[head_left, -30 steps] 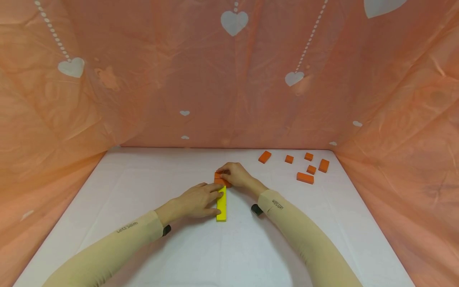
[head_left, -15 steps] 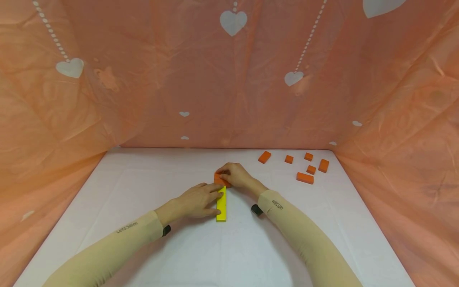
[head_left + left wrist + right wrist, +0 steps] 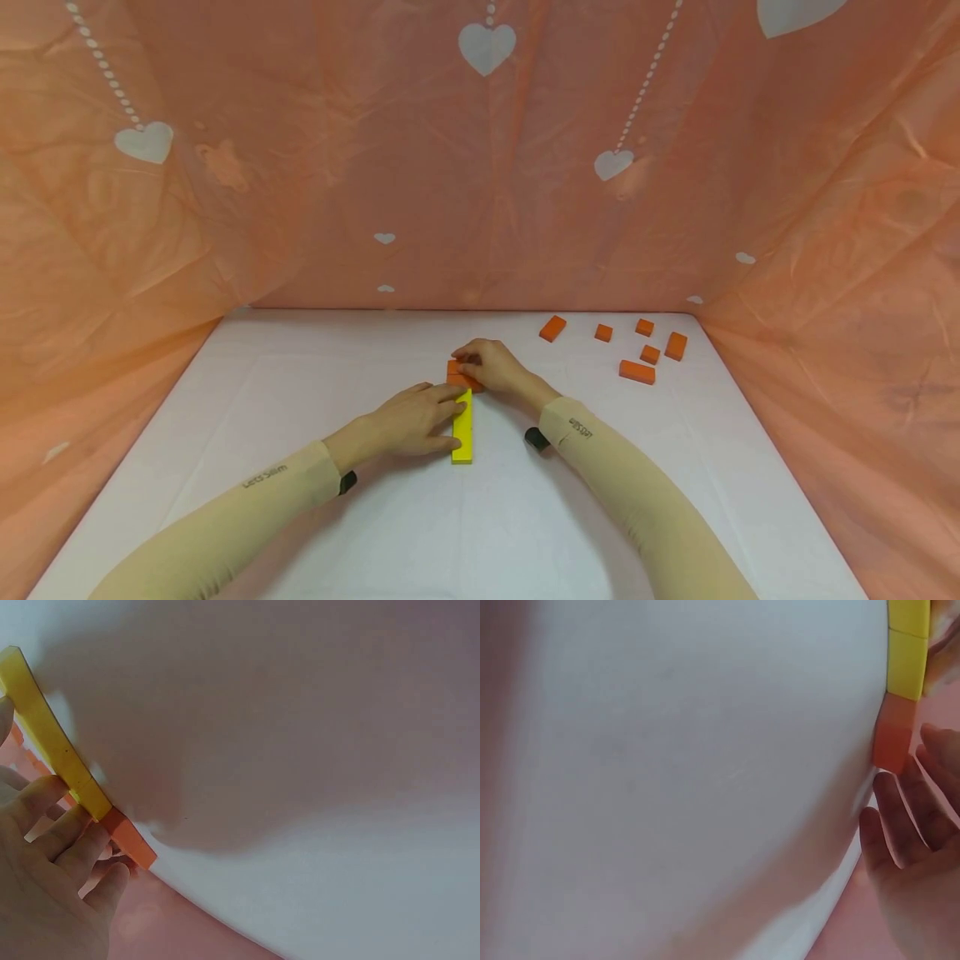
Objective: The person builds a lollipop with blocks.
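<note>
In the head view, a row of yellow blocks (image 3: 462, 433) lies lengthwise on the white table, a seam showing between them in the right wrist view. Against its far end sit orange blocks (image 3: 467, 382), partly covered by fingers. My left hand (image 3: 412, 418) rests along the left side of the yellow row, fingers spread and fairly straight, the thumb near its close end. My right hand (image 3: 491, 365) is at the orange blocks, its thumb and fingers bent about the far one. The left wrist view shows the left fingertips (image 3: 56, 784) touching the yellow row's edge.
Toward the back right lie several loose orange blocks: long ones, such as the orange block (image 3: 637, 372), and small ones, such as the small orange block (image 3: 603, 332). A peach curtain (image 3: 480, 208) with white hearts encloses the table (image 3: 480, 533) at the back and sides.
</note>
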A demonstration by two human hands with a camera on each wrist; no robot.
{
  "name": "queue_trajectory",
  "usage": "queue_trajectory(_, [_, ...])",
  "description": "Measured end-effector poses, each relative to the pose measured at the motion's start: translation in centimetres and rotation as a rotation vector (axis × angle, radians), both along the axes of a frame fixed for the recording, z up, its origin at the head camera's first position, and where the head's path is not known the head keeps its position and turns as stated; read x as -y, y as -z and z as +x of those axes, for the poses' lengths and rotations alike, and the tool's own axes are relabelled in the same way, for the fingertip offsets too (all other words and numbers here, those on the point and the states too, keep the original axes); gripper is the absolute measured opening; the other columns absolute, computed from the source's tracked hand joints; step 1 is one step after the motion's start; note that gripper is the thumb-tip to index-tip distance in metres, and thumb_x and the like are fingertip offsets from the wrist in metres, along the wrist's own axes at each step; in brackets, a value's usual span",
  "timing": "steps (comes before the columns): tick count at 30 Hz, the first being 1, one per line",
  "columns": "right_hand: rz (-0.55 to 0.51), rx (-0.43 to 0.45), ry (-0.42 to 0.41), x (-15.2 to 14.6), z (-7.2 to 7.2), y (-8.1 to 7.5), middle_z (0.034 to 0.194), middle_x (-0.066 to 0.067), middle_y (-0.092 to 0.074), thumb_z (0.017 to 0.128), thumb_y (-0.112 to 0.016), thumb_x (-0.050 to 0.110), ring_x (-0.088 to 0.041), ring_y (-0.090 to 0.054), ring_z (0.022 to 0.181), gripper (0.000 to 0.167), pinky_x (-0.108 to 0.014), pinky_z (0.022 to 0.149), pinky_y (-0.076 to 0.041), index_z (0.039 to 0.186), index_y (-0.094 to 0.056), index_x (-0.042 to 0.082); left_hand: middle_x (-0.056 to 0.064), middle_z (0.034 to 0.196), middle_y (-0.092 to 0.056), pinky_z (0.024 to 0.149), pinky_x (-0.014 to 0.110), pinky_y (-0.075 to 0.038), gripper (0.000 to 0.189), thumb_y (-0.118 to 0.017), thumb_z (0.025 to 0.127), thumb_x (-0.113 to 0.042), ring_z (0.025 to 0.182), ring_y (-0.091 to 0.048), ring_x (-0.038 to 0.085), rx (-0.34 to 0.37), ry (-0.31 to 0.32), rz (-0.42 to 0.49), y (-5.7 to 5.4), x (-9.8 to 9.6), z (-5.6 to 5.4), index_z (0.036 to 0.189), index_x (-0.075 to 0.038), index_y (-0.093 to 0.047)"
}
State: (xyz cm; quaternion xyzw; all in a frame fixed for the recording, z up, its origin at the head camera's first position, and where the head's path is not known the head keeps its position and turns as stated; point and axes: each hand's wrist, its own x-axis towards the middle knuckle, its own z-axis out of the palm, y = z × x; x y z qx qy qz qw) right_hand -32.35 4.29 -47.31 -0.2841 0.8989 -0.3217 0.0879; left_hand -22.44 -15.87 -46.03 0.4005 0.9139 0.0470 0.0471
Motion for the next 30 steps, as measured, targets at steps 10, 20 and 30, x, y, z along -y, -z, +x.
queue_trajectory(10, [-0.115,0.037,0.060,-1.9,0.9,-1.3,0.136,-0.006,-0.066,0.105,-0.064,0.022,-0.025,-0.064,0.118,0.038,-0.040,0.100,-0.055,0.140,-0.065,0.007,0.011,0.159,-0.048,0.118,0.053,-0.039,0.062,-0.067,0.099,-0.050,0.145,-0.045,0.028,0.008,-0.017,-0.036,0.1,-0.1,0.0,0.145,-0.008,-0.062])
queue_trajectory(20, [-0.214,-0.113,0.156,-7.5,0.1,-2.5,0.135,-0.015,-0.067,0.102,-0.068,0.015,-0.032,-0.066,0.117,0.037,-0.048,0.102,-0.055,0.136,-0.067,0.000,0.010,0.160,-0.047,0.120,0.052,-0.037,0.064,-0.065,0.099,-0.052,0.147,-0.044,0.028,0.023,-0.039,-0.034,-0.1,-0.3,0.2,0.147,-0.009,-0.060])
queue_trajectory(30, [-0.194,-0.159,0.297,-15.0,-0.6,-2.9,0.137,-0.023,-0.064,0.101,-0.064,0.006,-0.039,-0.064,0.118,0.037,-0.054,0.102,-0.053,0.137,-0.064,-0.004,0.011,0.160,-0.047,0.119,0.053,-0.038,0.064,-0.068,0.099,-0.048,0.147,-0.043,0.030,0.022,-0.032,-0.019,0.0,-0.1,0.3,0.147,-0.007,-0.059])
